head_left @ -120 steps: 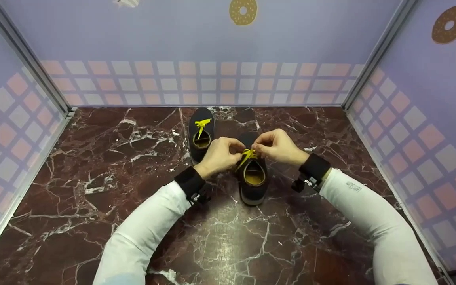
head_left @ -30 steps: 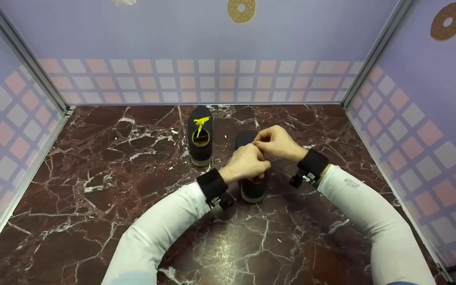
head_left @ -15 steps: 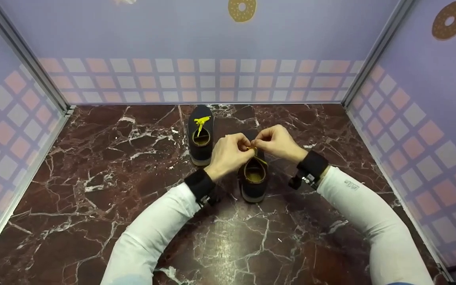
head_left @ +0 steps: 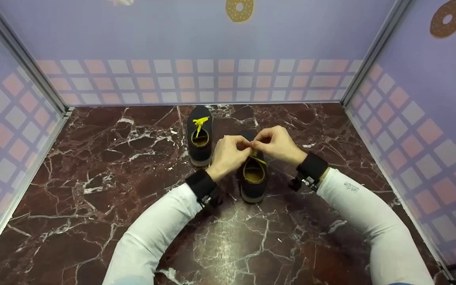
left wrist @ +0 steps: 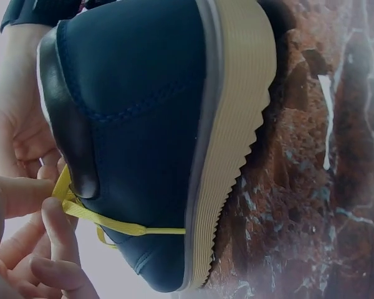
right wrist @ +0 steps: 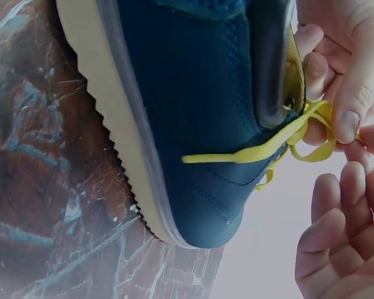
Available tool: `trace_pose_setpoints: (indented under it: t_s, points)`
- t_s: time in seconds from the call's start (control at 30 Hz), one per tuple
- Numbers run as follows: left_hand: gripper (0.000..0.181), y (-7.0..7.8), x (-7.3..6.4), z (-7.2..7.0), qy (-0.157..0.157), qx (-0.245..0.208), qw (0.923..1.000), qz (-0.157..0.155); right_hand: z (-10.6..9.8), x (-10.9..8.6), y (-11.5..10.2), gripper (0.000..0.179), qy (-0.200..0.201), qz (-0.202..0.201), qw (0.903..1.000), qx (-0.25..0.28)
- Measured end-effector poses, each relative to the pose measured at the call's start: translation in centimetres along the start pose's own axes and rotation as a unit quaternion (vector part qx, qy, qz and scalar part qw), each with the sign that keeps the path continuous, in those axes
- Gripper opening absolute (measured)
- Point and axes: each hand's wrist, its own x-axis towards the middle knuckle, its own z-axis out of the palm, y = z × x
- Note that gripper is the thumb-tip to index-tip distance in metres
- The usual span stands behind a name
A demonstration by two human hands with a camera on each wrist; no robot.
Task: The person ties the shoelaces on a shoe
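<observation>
In the head view my left hand and right hand meet over the front of a dark shoe with a yellow lining. Left thumb and index finger pinch its yellow shoelace close to the shoe's opening. From the other side, the right fingertips hold the lace too, right beside the left thumb in the right wrist view. A loop and a loose end of the shoelace hang down over the shoe's side. Both hands hide most of the knot area from above.
A matching dark shoe, its yellow lace tied in a bow, stands to the left and farther back. Dark red marbled flooring lies under both shoes. Lilac panels with checks enclose the back and sides.
My left hand has come up and left from over the shoe's opening, back to the lace beside the right fingertips. The right hand has stayed nearly in place; the opening shows again.
</observation>
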Motion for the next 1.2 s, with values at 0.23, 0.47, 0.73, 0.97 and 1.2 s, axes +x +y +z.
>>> trace_pose_setpoints:
  t_s: [0.23,0.47,0.73,0.97,1.2]
  points:
    - [0.014,-3.4,1.3,1.5,0.005,-0.074,0.9972,0.001,-0.2,-0.4,1.4,0.010,-0.020,-0.075,0.9970,-0.006]
    - [0.010,-5.0,2.0,2.0,-0.018,-0.119,0.9920,-0.040,0.6,-0.9,1.9,0.006,-0.016,-0.155,0.9857,-0.064]
    - [0.014,-1.9,0.7,0.3,-0.025,-0.149,0.9864,-0.063,0.4,-1.2,2.1,0.004,-0.013,-0.150,0.9851,-0.083]
    - [0.010,-0.4,-0.1,-0.4,-0.033,-0.199,0.9744,-0.100,0.0,-1.2,2.6,0.005,-0.033,-0.078,0.9949,-0.056]
    - [0.009,-0.4,0.1,-0.4,-0.052,-0.234,0.9650,-0.107,0.0,-1.0,2.4,0.006,-0.037,-0.028,0.9983,-0.034]
